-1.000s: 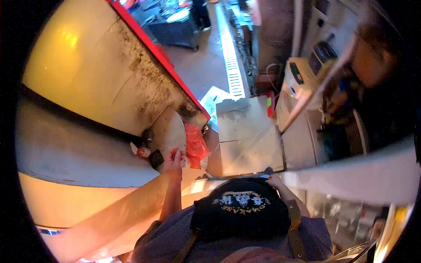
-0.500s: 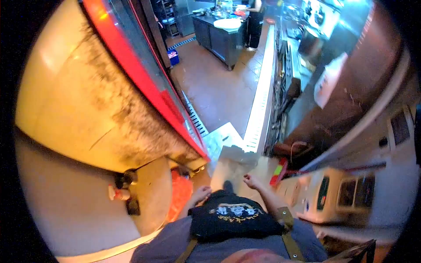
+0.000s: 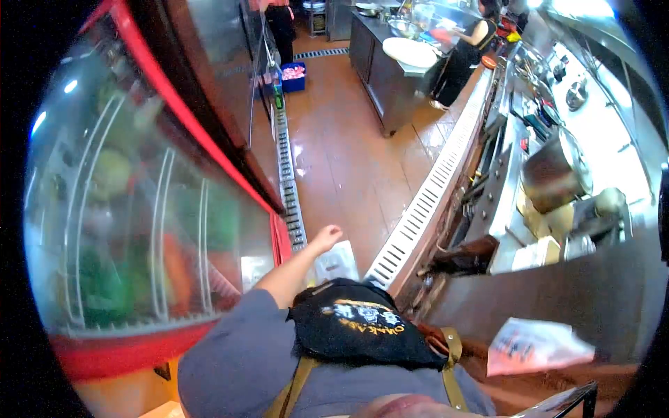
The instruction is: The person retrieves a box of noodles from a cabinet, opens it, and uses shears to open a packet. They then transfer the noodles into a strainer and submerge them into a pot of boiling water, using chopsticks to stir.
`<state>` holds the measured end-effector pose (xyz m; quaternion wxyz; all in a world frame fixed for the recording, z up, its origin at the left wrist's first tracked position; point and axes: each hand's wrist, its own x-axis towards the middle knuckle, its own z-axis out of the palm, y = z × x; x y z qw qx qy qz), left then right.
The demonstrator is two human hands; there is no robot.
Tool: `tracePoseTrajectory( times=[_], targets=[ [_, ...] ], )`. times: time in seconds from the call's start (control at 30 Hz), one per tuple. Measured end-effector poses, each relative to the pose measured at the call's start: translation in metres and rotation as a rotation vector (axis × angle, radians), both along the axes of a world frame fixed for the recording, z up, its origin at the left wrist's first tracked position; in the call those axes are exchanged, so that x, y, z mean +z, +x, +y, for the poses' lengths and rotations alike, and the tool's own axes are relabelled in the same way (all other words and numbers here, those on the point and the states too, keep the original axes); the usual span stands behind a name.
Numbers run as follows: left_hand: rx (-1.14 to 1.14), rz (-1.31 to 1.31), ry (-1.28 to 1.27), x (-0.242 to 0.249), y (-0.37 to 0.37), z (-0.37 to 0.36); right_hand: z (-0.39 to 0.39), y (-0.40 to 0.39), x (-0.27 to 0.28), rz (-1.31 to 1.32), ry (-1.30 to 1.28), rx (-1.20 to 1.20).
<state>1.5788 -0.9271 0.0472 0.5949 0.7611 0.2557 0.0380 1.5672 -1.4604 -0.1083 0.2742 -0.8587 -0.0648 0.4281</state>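
Note:
My left hand (image 3: 329, 237) reaches forward over the floor, its fingers loosely curled, with no object visible in them. Just below it lies a pale translucent sheet or mat (image 3: 337, 262) on the floor. Beside my forearm, a red strip of cloth (image 3: 279, 239) hangs at the edge of the glass-fronted cabinet (image 3: 139, 209). My right hand is not visible. A black apron (image 3: 348, 324) with lettering covers my front.
A drain grating (image 3: 435, 188) runs along the stove on the right, which holds a large metal pot (image 3: 557, 169). A co-worker (image 3: 463, 63) stands beside a steel counter (image 3: 376, 66); another person (image 3: 281, 31) is at the back left. A blue bin (image 3: 293, 82) sits nearby.
The view has moved forward into the kitchen, past the yellow panel. My left hand has stretched forward, and my right hand has left the view. A glass-fronted cabinet now fills the left side.

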Motion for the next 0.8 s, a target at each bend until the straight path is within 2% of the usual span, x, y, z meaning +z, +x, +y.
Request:
tracePoseTrajectory(
  times=[0.07, 0.1, 0.13, 0.17, 0.2, 0.27, 0.33, 0.4, 0.47, 0.53, 0.57, 0.6, 0.63, 0.67, 0.7, 0.73, 0.77, 0.8],
  targets=[
    [0.124, 0.154, -0.017, -0.044, -0.019, 0.036, 0.032, 0.099, -0.017, -0.122, -0.054, 0.202],
    [0.144, 0.202, -0.034, -0.028, -0.036, 0.044, 0.048, 0.154, -0.051, -0.213, -0.059, 0.321],
    [0.178, 0.45, -0.113, -0.014, -0.055, 0.051, 0.065, 0.202, -0.088, -0.477, -0.03, 0.54],
    [0.24, 0.699, 0.182, -0.092, -0.092, 0.071, 0.143, 0.234, 0.039, -0.047, -0.153, 0.136],
    [0.326, 0.697, 0.114, -0.122, -0.123, 0.082, 0.178, 0.283, 0.061, 0.018, -0.1, 0.028],
    [0.462, 0.87, 0.022, -0.13, -0.176, 0.099, 0.255, 0.368, 0.132, -0.049, 0.089, -0.079],
    [0.633, 0.997, -0.059, -0.12, -0.202, 0.113, 0.307, 0.456, 0.111, -0.091, 0.194, -0.175],
    [0.771, 1.047, -0.129, -0.13, -0.198, 0.136, 0.376, 0.515, 0.119, -0.01, 0.345, -0.391],
    [0.825, 1.0, -0.186, -0.148, -0.15, 0.159, 0.446, 0.558, 0.13, 0.011, 0.292, -0.413],
    [0.821, 0.807, -0.238, -0.176, -0.065, 0.189, 0.52, 0.591, 0.141, 0.191, 0.217, -0.435],
    [0.84, 0.629, -0.285, -0.182, -0.019, 0.206, 0.544, 0.617, 0.107, 0.214, 0.274, -0.305],
    [1.038, -0.187, -0.634, -0.156, 0.062, 0.221, 0.587, 0.639, 0.13, 0.034, 0.177, -0.098],
    [0.822, 0.163, -0.526, -0.213, 0.077, 0.266, 0.618, 0.677, 0.101, -0.157, 0.153, 0.053],
    [0.541, 0.465, -0.394, -0.106, 0.17, 0.33, 0.661, 0.699, 0.126, -0.178, 0.244, -0.03],
    [0.665, 0.377, -0.497, -0.044, 0.237, 0.367, 0.7, 0.727, 0.143, -0.095, 0.39, -0.102],
    [0.682, 0.271, -0.477, 0.001, 0.295, 0.403, 0.74, 0.757, 0.159, -0.113, 0.357, -0.155],
    [0.64, 0.208, -0.396, 0.036, 0.341, 0.434, 0.773, 0.796, 0.154, -0.096, 0.436, -0.139],
    [0.605, 0.136, -0.316, 0.058, 0.371, 0.454, 0.801, 0.819, 0.15, -0.185, 0.554, -0.2]
  ],
)
